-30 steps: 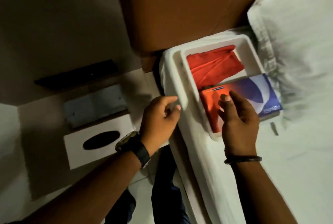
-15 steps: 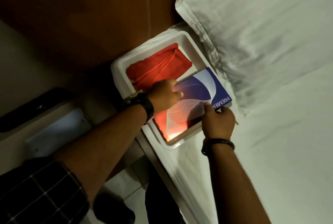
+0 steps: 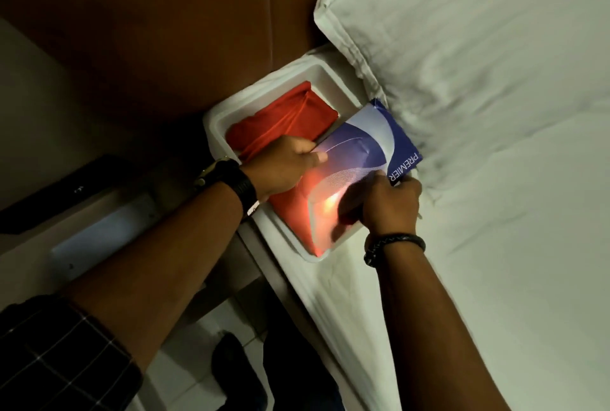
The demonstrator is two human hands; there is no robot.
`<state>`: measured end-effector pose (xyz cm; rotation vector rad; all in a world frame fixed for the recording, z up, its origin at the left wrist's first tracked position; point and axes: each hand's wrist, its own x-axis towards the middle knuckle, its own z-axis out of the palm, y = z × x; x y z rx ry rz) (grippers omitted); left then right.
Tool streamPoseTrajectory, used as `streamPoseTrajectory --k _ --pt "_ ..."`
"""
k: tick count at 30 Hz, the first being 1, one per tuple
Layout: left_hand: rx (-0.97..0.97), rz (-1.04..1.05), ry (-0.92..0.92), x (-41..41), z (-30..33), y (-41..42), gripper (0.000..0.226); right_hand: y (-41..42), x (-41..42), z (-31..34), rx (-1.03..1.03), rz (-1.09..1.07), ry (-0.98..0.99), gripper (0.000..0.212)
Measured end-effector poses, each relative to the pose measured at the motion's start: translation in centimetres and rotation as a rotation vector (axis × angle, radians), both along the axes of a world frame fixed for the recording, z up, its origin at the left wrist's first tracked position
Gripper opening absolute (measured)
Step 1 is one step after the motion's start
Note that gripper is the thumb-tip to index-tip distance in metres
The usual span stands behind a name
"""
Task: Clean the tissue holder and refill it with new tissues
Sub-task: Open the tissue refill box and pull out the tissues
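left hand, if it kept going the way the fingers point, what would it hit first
Probably the tissue pack: the left hand already grips its near edge. Beyond the pack lies the pillow, though depth is hard to judge.

Dark checked sleeve (image 3: pixel 56 354), black wristwatch (image 3: pixel 237 184), black braided bracelet (image 3: pixel 394 242).

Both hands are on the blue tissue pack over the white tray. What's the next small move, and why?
Probably lift the tissue pack straight up out of the white tray. The left hand grips its near-left edge and the right hand its lower edge, so it looks secured. It lies tilted over the red cloth, and lifting upward should leave that cloth undisturbed.
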<state>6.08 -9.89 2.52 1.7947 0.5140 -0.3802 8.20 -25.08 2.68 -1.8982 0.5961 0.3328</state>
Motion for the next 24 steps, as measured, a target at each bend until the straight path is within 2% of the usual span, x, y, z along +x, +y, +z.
streamPoseTrajectory --k 2,3,5,8,15,22,24 --pt "-0.018 0.036 -0.046 -1.0 2.2 -0.9 0.032 -0.8 -0.7 1.8 -0.002 -0.011 -0.068 0.023" --pt "-0.029 0.057 -0.083 -1.5 3.4 -1.3 0.032 -1.3 -1.1 2.8 -0.009 0.001 -0.105 0.023" --pt "-0.102 0.093 -0.134 -3.1 5.5 -2.2 0.030 -2.5 -2.0 4.5 -0.052 0.060 -0.162 0.030" --pt "-0.245 0.149 -0.100 -6.1 6.4 -4.4 0.027 -5.0 -3.8 6.2 -0.131 0.133 -0.186 0.042" --pt "-0.345 0.229 0.046 -12.2 1.2 -13.0 0.017 -13.3 -6.9 2.9 -0.277 0.328 -0.162 0.041" --pt "-0.258 0.304 0.153 -13.0 -4.8 -20.1 0.025 -19.4 -6.2 -2.7 -0.305 0.436 -0.167 0.042" --pt "-0.327 0.349 0.213 -13.2 -5.6 -22.5 0.028 -21.2 -5.8 -3.7 -0.322 0.507 -0.154 0.042"
